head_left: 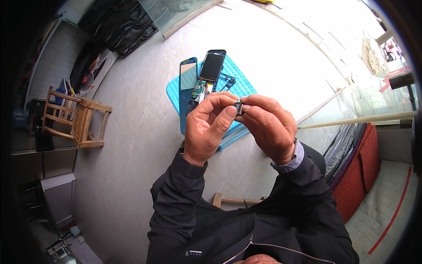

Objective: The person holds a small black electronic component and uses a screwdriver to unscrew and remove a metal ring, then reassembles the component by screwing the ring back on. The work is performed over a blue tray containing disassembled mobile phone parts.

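My left hand [205,126] and my right hand [271,125] meet above a blue plastic stool [248,81]. Pinched between the fingertips of both is a small dark rectangular electronic part [238,108], too small to name more exactly. Beneath them on the stool lies an opened phone, its dark screen [212,66] towards the far side and its green circuit board [201,86] bare; my left hand hides the near end. Left of it is a long, glossy blue-edged panel [188,81]. A black plastic frame piece [227,82] rests to the right.
A wooden chair [85,119] stands at the left on the grey tiled floor [132,132]. Black bags [121,26] are at the far left beside a glass panel [169,13]. Rolled red matting [360,171] leans at the right. A wooden bar [233,200] shows near my lap.
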Tool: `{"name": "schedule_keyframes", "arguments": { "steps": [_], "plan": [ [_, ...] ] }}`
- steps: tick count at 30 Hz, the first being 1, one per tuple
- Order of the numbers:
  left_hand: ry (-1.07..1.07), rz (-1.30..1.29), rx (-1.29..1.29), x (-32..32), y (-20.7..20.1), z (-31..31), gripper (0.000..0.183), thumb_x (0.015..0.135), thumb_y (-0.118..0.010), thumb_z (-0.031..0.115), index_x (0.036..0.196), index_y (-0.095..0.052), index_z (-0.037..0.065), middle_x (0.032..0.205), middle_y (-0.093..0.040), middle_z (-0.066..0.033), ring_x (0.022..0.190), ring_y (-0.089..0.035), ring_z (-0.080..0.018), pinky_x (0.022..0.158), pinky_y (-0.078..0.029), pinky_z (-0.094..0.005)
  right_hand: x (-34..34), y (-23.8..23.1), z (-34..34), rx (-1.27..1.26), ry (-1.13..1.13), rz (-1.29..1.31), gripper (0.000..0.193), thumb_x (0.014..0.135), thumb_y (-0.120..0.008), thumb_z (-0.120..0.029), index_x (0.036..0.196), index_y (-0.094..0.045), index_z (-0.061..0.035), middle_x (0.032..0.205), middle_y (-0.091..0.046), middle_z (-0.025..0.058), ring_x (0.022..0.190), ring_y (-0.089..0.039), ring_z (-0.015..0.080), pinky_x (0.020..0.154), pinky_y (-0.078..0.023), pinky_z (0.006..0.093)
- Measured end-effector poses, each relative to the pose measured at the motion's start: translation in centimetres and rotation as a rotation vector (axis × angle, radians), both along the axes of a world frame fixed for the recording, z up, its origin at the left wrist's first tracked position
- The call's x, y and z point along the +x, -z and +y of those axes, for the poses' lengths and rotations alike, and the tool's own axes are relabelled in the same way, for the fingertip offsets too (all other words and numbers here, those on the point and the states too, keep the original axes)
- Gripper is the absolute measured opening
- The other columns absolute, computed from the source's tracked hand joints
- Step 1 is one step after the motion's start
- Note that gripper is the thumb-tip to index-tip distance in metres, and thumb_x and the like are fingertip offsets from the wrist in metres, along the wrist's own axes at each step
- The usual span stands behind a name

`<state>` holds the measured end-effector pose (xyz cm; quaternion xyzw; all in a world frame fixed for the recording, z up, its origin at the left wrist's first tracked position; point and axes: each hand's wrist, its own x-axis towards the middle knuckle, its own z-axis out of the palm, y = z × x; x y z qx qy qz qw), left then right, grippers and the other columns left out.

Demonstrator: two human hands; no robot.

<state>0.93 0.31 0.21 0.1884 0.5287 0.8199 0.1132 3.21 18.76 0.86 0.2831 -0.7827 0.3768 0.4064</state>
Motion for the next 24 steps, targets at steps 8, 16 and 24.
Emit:
{"name": "schedule_keyframes", "arguments": {
  "steps": [8,16,24],
  "plan": [
    [-0.002,0.036,-0.013,0.01,-0.11,-0.03,0.024,0.104,-0.073,0.019,0.120,-0.069,0.001,0.124,-0.067,-0.0096,0.111,-0.068,-0.0147,0.100,-0.057,-0.0307,-0.04,0.08,0.09,0.011,-0.001,0.009,0.025,0.085,-0.085,-0.003,0.105,-0.071,0.0023,0.106,-0.074,0.0180,0.082,-0.079,0.0263,0.066,-0.065,0.0327],
    [0.002,0.028,0.004,0.05,-0.07,-0.03,0.023,0.105,-0.072,0.016,0.121,-0.068,0.000,0.124,-0.066,-0.0100,0.111,-0.068,-0.0152,0.101,-0.057,-0.0315,-0.02,0.28,0.00,0.018,0.014,0.026,0.025,0.084,-0.086,-0.004,0.104,-0.072,0.0024,0.107,-0.074,0.0178,0.081,-0.079,0.0257,0.065,-0.065,0.0323],
    [0.017,0.013,0.023,0.12,-0.15,-0.02,0.023,0.103,-0.074,0.014,0.120,-0.067,0.000,0.124,-0.066,-0.0097,0.111,-0.068,-0.0149,0.100,-0.057,-0.0309,0.12,0.28,0.12,0.033,0.011,0.023,0.026,0.083,-0.085,-0.003,0.104,-0.072,0.0030,0.107,-0.074,0.0182,0.080,-0.079,0.0259,0.064,-0.064,0.0327]
  ]
}}
